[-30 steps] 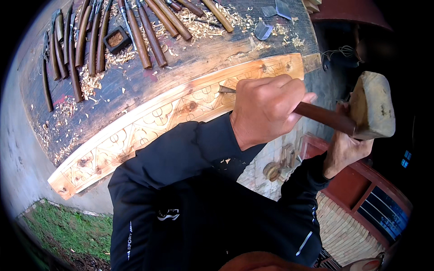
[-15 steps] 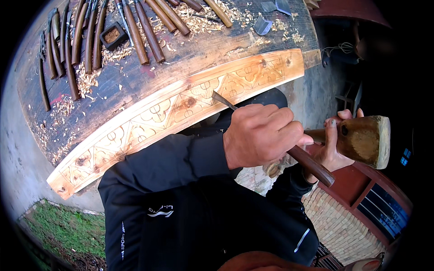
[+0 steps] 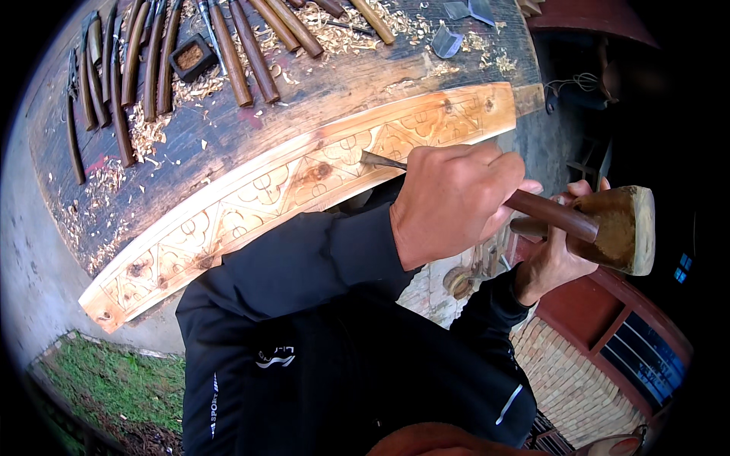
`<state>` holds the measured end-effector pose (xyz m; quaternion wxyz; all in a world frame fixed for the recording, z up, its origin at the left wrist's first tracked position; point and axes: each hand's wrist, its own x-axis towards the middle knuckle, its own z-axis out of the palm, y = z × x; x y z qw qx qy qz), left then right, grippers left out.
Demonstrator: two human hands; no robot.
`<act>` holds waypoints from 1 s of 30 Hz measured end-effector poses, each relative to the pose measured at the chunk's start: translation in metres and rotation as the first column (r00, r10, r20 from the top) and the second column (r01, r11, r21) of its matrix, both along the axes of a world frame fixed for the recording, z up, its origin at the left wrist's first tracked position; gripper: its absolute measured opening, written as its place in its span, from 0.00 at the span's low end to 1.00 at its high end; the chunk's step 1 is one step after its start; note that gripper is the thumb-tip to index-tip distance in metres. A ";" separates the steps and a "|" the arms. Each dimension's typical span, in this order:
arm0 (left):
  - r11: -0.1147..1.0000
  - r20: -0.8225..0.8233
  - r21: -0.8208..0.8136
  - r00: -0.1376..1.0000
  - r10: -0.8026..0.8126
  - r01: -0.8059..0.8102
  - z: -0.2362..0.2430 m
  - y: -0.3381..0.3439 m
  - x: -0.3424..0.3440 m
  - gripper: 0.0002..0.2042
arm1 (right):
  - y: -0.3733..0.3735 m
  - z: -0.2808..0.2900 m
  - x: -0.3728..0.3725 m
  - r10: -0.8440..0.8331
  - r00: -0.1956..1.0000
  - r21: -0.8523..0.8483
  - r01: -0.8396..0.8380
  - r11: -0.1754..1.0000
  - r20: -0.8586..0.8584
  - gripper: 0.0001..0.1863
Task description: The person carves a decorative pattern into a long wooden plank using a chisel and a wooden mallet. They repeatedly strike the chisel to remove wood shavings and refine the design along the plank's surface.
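A long pale wooden board [image 3: 251, 224], arched along its far edge and marked with scrollwork and triangles, lies along the near edge of the workbench. My left hand [image 3: 460, 197] is closed around a chisel [image 3: 559, 216] with a brown wooden handle. The chisel's steel tip meets the middle of the board's pattern, and its handle slants off to the right. My right hand [image 3: 559, 262] grips a wooden mallet [image 3: 620, 232], whose worn block head is off the board's right side. The chisel's handle end overlaps the mallet in view; I cannot tell if they touch.
Several wood-handled carving tools [image 3: 163, 76] lie at the far left of the dark workbench [image 3: 198, 152]. Among them sits a small dark square box [image 3: 192, 58]. Wood shavings [image 3: 148, 137] are scattered about, with metallic-looking flat pieces [image 3: 446, 43] at the back right.
My left hand has shifted right and swung the chisel's handle end up and to the right, while its tip stays at nearly the same spot. The mallet has moved only slightly.
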<state>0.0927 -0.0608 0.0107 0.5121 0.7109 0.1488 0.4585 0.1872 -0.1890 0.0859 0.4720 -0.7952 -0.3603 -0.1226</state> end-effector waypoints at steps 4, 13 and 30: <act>0.999 -0.089 -0.049 0.996 0.011 -0.015 -0.001 0.012 0.013 0.15 | 0.002 -0.001 0.004 0.017 1.000 0.028 -0.017 0.999 -0.005 0.37; 0.982 -0.068 -0.126 0.989 0.134 -0.141 0.005 0.014 0.015 0.14 | 0.003 -0.002 0.006 0.011 1.000 0.021 -0.011 1.000 -0.018 0.38; 0.969 -0.051 -0.149 0.980 0.191 -0.196 -0.004 0.028 0.019 0.10 | 0.029 0.072 0.074 0.141 0.971 0.051 -0.154 0.987 0.191 0.27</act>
